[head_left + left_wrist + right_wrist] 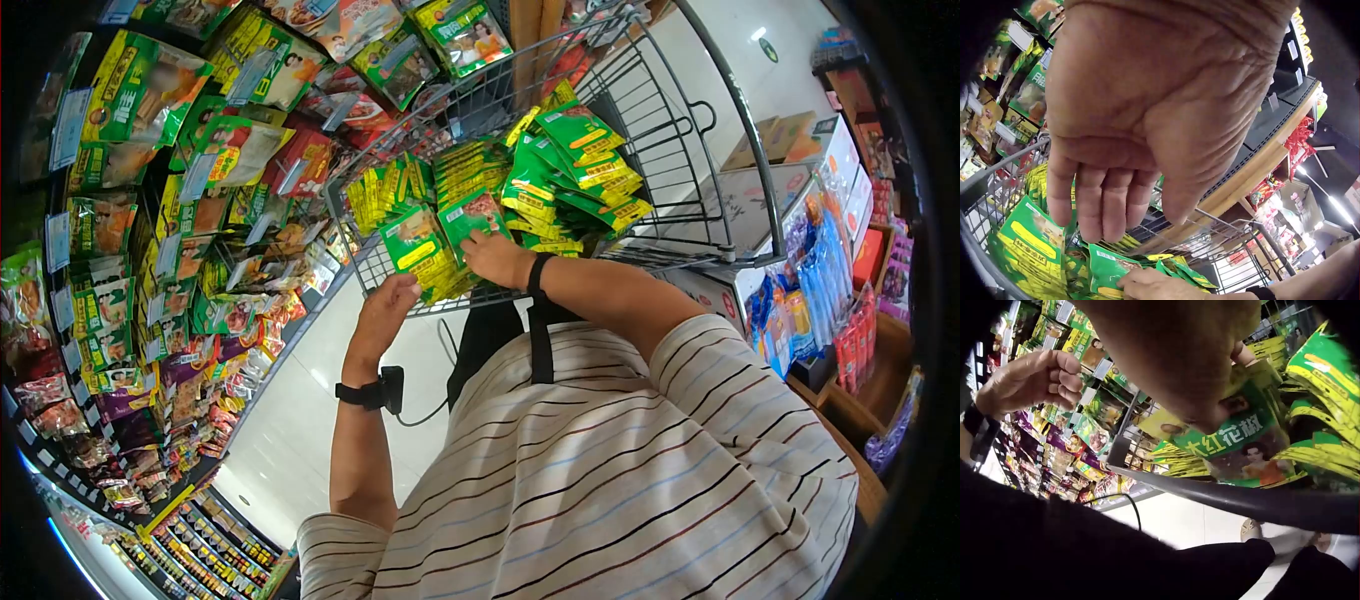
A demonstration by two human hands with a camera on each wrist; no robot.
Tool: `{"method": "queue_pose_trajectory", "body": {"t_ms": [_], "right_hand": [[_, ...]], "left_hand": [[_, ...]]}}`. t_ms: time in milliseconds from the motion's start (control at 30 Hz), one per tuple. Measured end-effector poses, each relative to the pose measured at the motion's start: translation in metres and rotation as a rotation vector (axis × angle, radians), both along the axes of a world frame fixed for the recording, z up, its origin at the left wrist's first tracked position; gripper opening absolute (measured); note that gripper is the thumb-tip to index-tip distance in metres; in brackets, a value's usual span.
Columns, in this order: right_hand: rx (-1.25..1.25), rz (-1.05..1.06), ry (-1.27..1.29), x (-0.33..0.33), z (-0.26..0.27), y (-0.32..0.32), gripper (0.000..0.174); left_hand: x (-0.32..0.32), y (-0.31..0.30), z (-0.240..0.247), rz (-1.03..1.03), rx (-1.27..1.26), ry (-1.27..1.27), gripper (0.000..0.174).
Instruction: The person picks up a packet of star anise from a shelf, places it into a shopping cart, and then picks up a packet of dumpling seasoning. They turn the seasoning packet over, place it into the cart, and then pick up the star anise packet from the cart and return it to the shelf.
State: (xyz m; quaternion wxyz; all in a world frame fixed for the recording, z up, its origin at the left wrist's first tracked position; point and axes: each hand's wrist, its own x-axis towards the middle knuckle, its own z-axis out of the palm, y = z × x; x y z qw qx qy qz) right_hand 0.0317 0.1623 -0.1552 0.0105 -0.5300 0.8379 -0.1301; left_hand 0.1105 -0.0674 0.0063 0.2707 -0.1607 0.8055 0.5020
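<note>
a green packet (470,215) was pinched by the right hand (497,258) inside a wire cart (1235,495), close to the cart's near edge. the left hand (385,310) was held apart from it, just beside the same edge, with its fingers loosely bent. a neighbouring packet (408,235) was laid next to the pinched one, and many loose packets (575,165) were heaped on its other side. hanging bags (150,90) were displayed on the left in the head view. a striped shirt (620,450) was worn.
</note>
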Motion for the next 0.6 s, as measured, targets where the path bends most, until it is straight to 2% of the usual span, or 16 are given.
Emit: {"method": "queue_pose_trajectory", "body": {"t_ms": [133, 200, 333, 467, 567, 600], "right_hand": [[0.098, 0.020, -0.110, -0.003, -0.007, -0.006, 0.011], [0.138, 0.011, -0.203, -0.007, -0.012, -0.009, 0.016], [0.321, -0.076, -0.461, -0.009, -0.009, -0.010, 0.043], [0.243, -0.109, -0.572, -0.005, 0.006, -0.008, 0.071], [0.118, -0.135, -0.755, -0.004, 0.001, -0.004, 0.071], [0.124, -0.105, -0.767, -0.012, 0.012, -0.006, 0.068]], "left_hand": [[0.000, -0.011, -0.002, -0.020, -0.004, -0.030, 0.039], [-0.003, -0.015, -0.001, -0.017, 0.015, -0.039, 0.039], [-0.012, -0.021, 0.001, -0.032, 0.039, -0.024, 0.038], [-0.018, -0.034, -0.003, -0.064, 0.038, -0.013, 0.037], [-0.024, -0.035, 0.002, -0.071, 0.037, -0.043, 0.036], [-0.022, -0.042, -0.009, -0.095, 0.102, 0.004, 0.038]]}}
